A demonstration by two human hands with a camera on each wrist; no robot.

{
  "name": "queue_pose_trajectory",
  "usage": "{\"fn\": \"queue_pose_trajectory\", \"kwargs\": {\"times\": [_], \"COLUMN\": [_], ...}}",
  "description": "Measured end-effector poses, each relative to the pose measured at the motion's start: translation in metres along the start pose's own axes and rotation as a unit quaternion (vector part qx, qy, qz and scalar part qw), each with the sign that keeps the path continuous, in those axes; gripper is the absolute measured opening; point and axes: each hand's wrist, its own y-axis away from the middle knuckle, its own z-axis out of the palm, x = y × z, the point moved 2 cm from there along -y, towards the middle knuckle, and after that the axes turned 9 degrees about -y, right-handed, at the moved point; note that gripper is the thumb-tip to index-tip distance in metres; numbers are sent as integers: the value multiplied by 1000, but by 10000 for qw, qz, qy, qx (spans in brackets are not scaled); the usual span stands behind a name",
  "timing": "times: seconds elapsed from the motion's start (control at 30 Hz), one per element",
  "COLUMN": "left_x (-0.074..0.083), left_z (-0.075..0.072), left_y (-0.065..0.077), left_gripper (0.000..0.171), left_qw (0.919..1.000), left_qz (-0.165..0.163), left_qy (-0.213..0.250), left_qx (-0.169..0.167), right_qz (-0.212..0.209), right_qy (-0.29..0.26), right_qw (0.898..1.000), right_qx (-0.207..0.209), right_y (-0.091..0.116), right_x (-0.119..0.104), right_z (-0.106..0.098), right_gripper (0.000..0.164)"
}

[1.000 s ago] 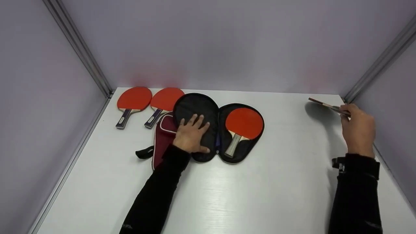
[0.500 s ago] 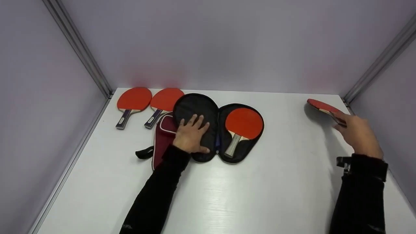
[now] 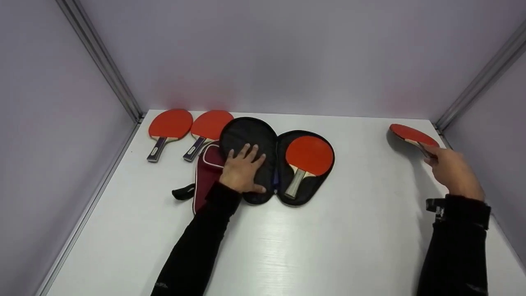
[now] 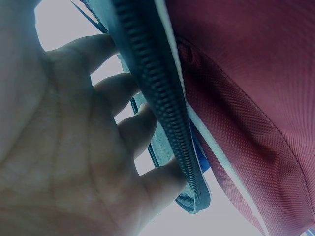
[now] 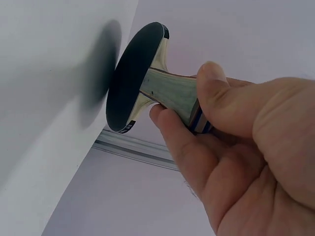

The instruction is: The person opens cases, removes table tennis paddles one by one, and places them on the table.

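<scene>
With fingers spread, my left hand (image 3: pixel 242 168) rests on the black inner face of an unzipped paddle case (image 3: pixel 248 129), whose maroon outside (image 4: pixel 256 98) and zipper edge show in the left wrist view. A table tennis paddle (image 3: pixel 310 156), red side up, lies in the case's right half. At the far right my right hand (image 3: pixel 454 170) grips another paddle (image 3: pixel 413 133) by its handle, pinched between thumb and fingers. Its black underside (image 5: pixel 135 78) faces the table in the right wrist view, tilted, its rim close to the surface and its red side up.
Two more red paddles (image 3: pixel 170 123) (image 3: pixel 211 124) lie at the back left of the white table (image 3: pixel 328 246). A black strap (image 3: pixel 183 192) sticks out left of the case. Grey walls (image 3: pixel 263 53) with metal corner posts enclose the table at the back and sides.
My right hand has shifted slightly right and turned the paddle from nearly edge-on to showing its red face. The left hand and the case have stayed in place.
</scene>
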Motion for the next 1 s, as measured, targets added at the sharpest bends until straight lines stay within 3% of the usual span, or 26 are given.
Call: {"fn": "queue_pose_trajectory", "kwargs": {"times": [0.27, 0.53, 1.0], "left_x": [-2, -3, -5], "left_z": [5, 10, 12], "left_y": [-3, -6, -9], "left_gripper": [117, 118, 119], "left_qw": [9998, 9996, 9995], "left_qz": [-10, 15, 17], "left_qy": [-157, -249, -308], "left_qx": [120, 112, -1], "right_qz": [-107, 312, 488], "right_qy": [-404, -758, -661], "right_qw": [9923, 9812, 9849], "right_qx": [1163, 1749, 1524], "right_y": [-4, -12, -19], "right_x": [12, 20, 36], "right_z": [15, 29, 40], "right_gripper": [51, 43, 43]}}
